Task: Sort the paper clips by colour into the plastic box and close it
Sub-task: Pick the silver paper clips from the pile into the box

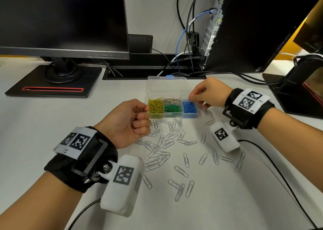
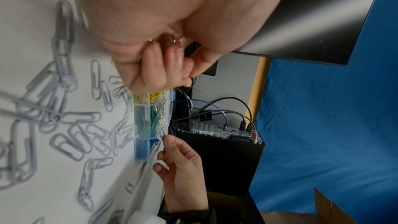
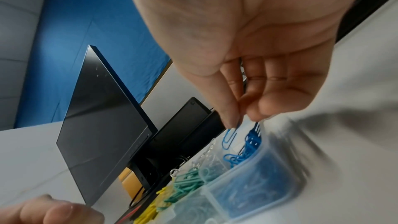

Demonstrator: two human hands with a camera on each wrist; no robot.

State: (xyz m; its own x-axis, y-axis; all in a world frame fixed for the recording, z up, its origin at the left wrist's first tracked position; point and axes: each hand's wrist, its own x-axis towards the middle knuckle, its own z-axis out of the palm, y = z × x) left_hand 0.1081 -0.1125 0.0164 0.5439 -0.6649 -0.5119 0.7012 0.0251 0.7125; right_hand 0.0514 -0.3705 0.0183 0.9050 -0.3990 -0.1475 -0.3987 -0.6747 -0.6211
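A clear plastic box (image 1: 173, 115) stands open on the white table, its lid (image 1: 167, 84) tipped back. It holds yellow clips (image 1: 155, 107) on the left, silver clips (image 1: 172, 100) and green clips (image 1: 173, 108) in the middle, and blue clips (image 1: 190, 108) on the right. My right hand (image 1: 192, 97) pinches one blue clip (image 3: 229, 136) between thumb and finger just above the blue compartment. My left hand (image 1: 139, 119) is curled beside the box's left end, holding a small bunch of metal clips (image 2: 170, 39). Several pale grey clips (image 1: 167, 142) lie loose in front of the box.
A monitor (image 1: 63, 20) on a black stand base (image 1: 52, 83) is at the back left. A black computer tower (image 1: 253, 28) with cables (image 1: 185, 42) is behind the box. A second stand (image 1: 297, 90) is at the right. A black cable (image 1: 279, 173) crosses the table at the right.
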